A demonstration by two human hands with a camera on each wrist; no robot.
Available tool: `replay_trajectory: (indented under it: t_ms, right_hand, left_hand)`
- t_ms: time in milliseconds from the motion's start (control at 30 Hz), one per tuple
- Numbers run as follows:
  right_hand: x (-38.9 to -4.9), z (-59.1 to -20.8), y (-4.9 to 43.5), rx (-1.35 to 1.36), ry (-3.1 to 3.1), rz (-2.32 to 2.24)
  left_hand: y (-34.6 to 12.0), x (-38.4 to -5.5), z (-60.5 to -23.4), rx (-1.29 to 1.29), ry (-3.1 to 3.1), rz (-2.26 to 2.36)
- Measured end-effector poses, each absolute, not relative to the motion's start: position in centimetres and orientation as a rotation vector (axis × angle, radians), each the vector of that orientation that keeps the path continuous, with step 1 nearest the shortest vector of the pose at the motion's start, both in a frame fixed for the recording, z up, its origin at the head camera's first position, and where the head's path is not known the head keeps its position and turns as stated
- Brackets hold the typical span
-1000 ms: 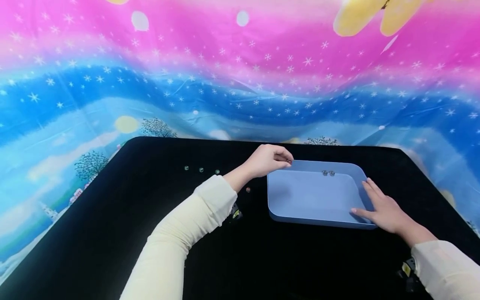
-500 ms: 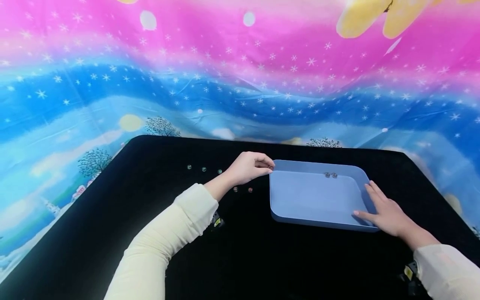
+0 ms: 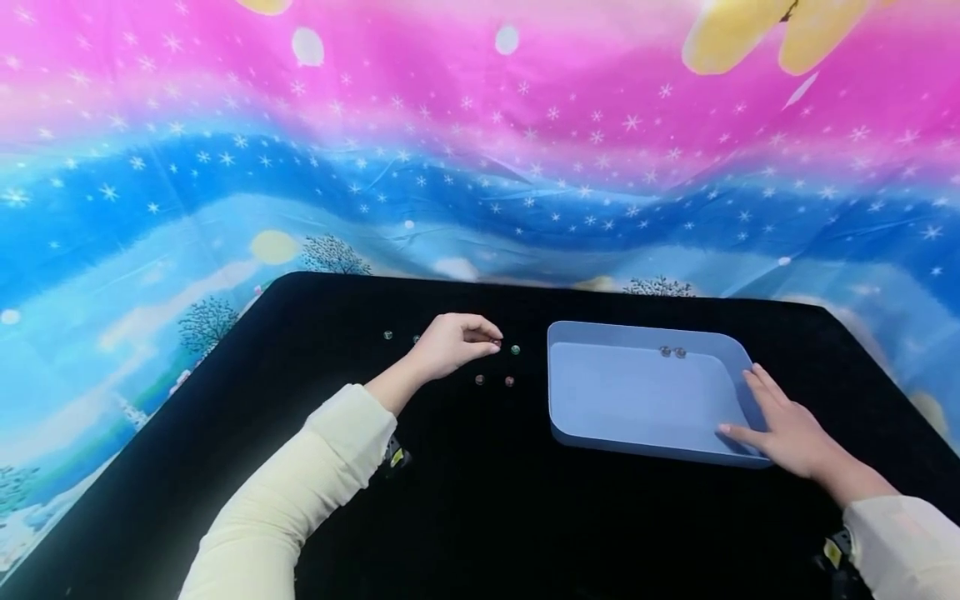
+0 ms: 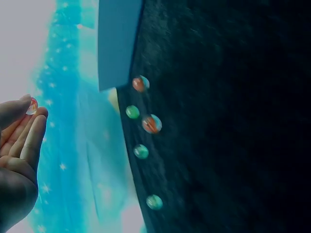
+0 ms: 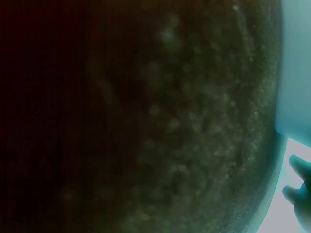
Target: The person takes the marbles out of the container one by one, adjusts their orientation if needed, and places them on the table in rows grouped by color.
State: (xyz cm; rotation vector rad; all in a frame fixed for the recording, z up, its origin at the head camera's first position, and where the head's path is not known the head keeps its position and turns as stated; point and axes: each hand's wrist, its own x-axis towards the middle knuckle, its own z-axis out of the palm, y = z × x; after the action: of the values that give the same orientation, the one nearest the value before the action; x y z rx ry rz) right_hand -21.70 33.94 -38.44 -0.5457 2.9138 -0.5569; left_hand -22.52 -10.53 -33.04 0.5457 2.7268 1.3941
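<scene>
Between thumb and fingertips, my left hand (image 3: 452, 343) pinches a clear marble with a reddish swirl (image 4: 32, 106). It is held above the black table, left of the blue tray (image 3: 630, 438). A green marble (image 3: 515, 350) lies just right of those fingertips. Nearer to me lie two reddish marbles (image 3: 480, 380). A further green marble (image 3: 387, 335) sits behind the left wrist, and another beside it is partly hidden by the hand. My right hand (image 3: 791, 429) rests on the tray's right side, fingers straight and spread. Two clear marbles (image 3: 665, 352) are in the tray, near its back wall.
The table (image 3: 570, 525) is covered in black cloth, with its far edge against a pink and blue snow-scene backdrop (image 3: 480, 167). Small dark devices with yellow patches sit at both wrists.
My left hand, still pinching the reddish marble, has moved left from the tray's back left corner to over the table. The right hand stays on the tray. The view has shifted slightly.
</scene>
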Motion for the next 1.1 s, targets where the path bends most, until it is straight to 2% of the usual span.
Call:
replay_trajectory:
  t_ms: [467,1100]
  right_hand:
    - [-21.6,-38.9,34.3,-0.526,2.905,-0.58]
    - [-21.9,-38.4,34.1,-0.548,2.89,-0.606]
  left_hand:
    - [-13.6,-22.1,-35.0,0.411,2.708,1.407]
    - [-16.2,-22.6,-37.4,0.339,2.838,1.128]
